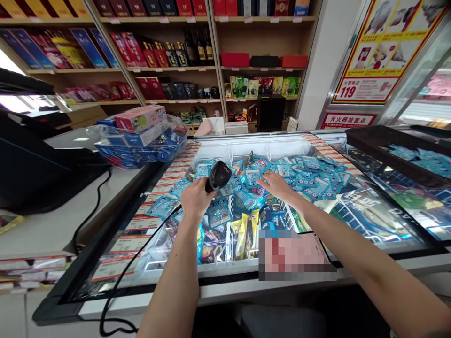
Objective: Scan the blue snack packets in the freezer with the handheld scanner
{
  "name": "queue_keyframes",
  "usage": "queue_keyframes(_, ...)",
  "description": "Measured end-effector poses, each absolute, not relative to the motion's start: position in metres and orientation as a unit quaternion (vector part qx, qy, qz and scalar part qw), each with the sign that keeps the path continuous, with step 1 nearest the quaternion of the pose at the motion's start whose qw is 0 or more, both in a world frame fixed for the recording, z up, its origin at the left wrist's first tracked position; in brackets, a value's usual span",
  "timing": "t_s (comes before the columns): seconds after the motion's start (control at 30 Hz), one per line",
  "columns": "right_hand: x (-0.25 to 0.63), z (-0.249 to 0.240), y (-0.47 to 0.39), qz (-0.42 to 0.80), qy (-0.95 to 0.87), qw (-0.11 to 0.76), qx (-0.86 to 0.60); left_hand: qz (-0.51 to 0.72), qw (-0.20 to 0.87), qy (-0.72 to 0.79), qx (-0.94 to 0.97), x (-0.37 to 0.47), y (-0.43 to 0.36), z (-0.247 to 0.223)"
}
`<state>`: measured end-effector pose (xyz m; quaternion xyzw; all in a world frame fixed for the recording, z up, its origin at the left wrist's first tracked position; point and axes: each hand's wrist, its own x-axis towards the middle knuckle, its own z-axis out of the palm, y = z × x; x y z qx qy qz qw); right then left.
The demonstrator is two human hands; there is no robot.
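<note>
My left hand (197,199) is wrapped round the handle of a black barcode scanner (220,175), whose cable trails down to the lower left. The scanner's head tilts over blue packets on the freezer's glass top. To the right, my right hand (276,184) has its fingertips on a blue packet (252,178) with a white label facing up. A heap of similar blue packets (313,176) spreads beyond my right hand, and a few more (219,213) lie beside my left hand.
Under the freezer's glass (169,277) are wrapped ice creams in wire baskets. A blurred-out flat object (298,256) rests near the front edge. Bagged boxes (141,136) and a black machine (31,159) stand on the left counter. Shelves (172,70) of goods line the back.
</note>
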<state>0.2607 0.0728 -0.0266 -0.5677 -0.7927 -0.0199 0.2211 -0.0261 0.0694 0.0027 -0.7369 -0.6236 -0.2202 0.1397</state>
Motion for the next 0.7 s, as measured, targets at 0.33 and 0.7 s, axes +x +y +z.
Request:
queue_keyframes(0.33, 0.249, -0.033, 0.078, -0.039, -0.710, 0.223, -0.666, -0.211, 0.136, -0.607, -0.754, -0.026, 0.068, 0.004)
queue_keyframes(0.7, 0.311, -0.023, 0.049, 0.133, -0.606, 0.449, -0.643, -0.213, 0.117, -0.582, -0.776, -0.008, 0.061, 0.007)
